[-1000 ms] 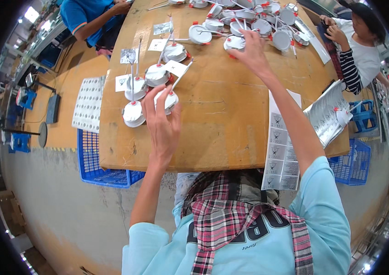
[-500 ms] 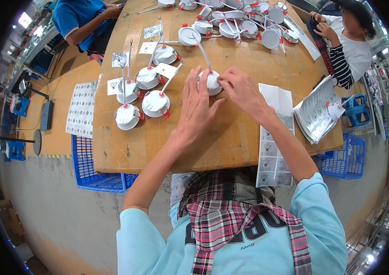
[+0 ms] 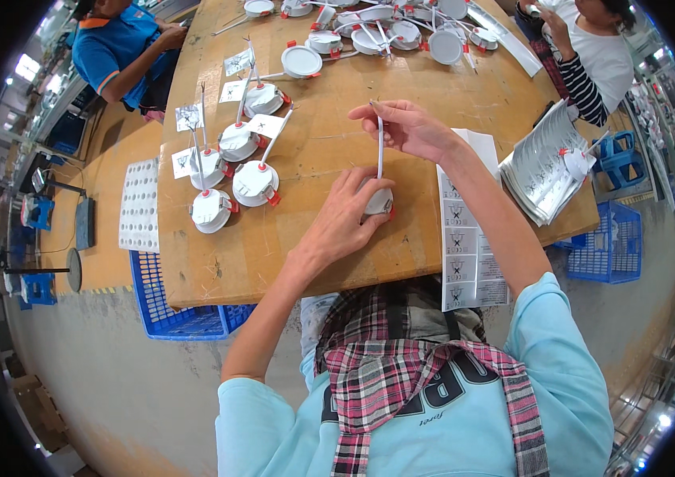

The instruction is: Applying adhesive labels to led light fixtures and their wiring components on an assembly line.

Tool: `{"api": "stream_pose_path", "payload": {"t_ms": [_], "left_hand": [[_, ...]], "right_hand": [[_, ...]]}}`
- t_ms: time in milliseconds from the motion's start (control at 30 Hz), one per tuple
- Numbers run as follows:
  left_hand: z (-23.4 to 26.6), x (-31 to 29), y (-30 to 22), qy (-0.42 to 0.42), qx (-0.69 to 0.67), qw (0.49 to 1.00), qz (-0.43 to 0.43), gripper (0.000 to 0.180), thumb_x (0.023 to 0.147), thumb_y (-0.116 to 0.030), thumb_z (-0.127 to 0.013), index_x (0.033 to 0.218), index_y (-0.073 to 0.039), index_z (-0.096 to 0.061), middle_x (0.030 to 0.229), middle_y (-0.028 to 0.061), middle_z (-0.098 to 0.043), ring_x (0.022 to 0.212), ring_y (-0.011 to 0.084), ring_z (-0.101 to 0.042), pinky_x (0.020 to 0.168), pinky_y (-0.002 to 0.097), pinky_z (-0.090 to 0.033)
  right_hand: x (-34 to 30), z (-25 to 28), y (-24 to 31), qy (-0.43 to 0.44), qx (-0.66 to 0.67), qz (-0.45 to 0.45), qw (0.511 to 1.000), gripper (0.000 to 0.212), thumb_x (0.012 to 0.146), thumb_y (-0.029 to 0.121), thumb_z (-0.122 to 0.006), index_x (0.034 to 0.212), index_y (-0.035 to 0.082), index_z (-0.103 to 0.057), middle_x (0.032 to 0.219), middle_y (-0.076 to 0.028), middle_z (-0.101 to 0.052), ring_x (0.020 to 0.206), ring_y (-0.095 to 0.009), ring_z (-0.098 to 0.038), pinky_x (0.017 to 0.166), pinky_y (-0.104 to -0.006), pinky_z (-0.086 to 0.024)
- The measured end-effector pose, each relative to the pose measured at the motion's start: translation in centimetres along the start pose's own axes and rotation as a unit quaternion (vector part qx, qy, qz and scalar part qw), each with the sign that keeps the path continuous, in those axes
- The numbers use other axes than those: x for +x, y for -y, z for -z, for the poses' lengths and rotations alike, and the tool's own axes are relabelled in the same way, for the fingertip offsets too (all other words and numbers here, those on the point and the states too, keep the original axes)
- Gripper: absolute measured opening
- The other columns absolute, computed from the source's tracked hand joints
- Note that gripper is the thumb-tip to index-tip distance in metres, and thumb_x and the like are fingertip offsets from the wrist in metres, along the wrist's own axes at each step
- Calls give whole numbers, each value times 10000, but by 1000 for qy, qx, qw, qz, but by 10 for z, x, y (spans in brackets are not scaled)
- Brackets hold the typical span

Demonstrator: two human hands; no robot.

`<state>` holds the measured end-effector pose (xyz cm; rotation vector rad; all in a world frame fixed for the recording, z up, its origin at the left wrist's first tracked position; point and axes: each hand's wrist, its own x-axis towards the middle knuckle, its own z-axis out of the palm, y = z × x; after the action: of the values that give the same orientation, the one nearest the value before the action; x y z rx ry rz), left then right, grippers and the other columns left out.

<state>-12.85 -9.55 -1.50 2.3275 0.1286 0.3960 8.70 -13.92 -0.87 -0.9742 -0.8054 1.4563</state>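
Observation:
A round white downlight [image 3: 379,203] with red-tipped clips sits on the wooden table before me, partly covered by my left hand [image 3: 344,213], whose fingers are wrapped round it. From its top a white cable [image 3: 380,153] stands upright. My right hand [image 3: 409,129] pinches the cable near its bare end with thumb and forefinger. Left of my hands stand several similar downlights [image 3: 256,183], their cables pointing up or aside, some with a small printed label [image 3: 266,125] on the cable. Beneath my right forearm lies a sheet of printed labels [image 3: 458,238].
More downlights [image 3: 367,38] are heaped at the far side. To the right, a stack of printed sheets [image 3: 530,179] carries one downlight [image 3: 576,163]. Blue crates [image 3: 147,294] stand below the table's edges. Two people sit at the far left and far right.
The downlight has come nearer to me, with my left hand now round it. My right hand has left its side and risen to the cable's end. The view has shifted slightly.

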Motion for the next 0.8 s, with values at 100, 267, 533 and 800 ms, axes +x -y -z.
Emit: {"api": "stream_pose_path", "payload": {"t_ms": [100, 267, 533, 800], "left_hand": [[0, -6, -5, 11, -22, 1000, 13, 396, 781, -123, -657, 1149, -52, -527, 1211, 158, -463, 1159, 336, -427, 977, 414, -374], [-14, -11, -5, -46, -9, 998, 36, 396, 784, -109, -652, 1150, -52, -514, 1229, 165, -436, 1178, 353, -405, 993, 421, -355], [-29, -7, -14, -102, 29, 992, 65, 385, 792, -90, -639, 1146, -29, -500, 1222, 179, -439, 1160, 365, -400, 984, 422, -345], [-38, -3, -16, -121, 51, 990, 59, 402, 783, -76, -647, 1156, -32, -502, 1214, 182, -449, 1151, 363, -412, 979, 424, -349]], "right_hand": [[-7, 3, -5, 9, 83, 18, 996, 309, 922, 279, -574, 1045, 6, -653, 812, 15, -601, 677, -29, -490, 584, -166, -392], [-14, 3, -10, -95, 80, 107, 986, 265, 893, 255, -623, 957, 7, -690, 760, -4, -608, 628, -42, -477, 580, -178, -392], [-8, -27, -13, -325, -104, 190, 921, 237, 881, 210, -626, 890, -17, -696, 690, 8, -562, 587, -42, -403, 547, -196, -336], [6, 5, -18, -282, 185, 79, 938, 210, 892, 132, -589, 910, -65, -662, 736, -44, -586, 578, -58, -415, 511, -170, -341]]}}
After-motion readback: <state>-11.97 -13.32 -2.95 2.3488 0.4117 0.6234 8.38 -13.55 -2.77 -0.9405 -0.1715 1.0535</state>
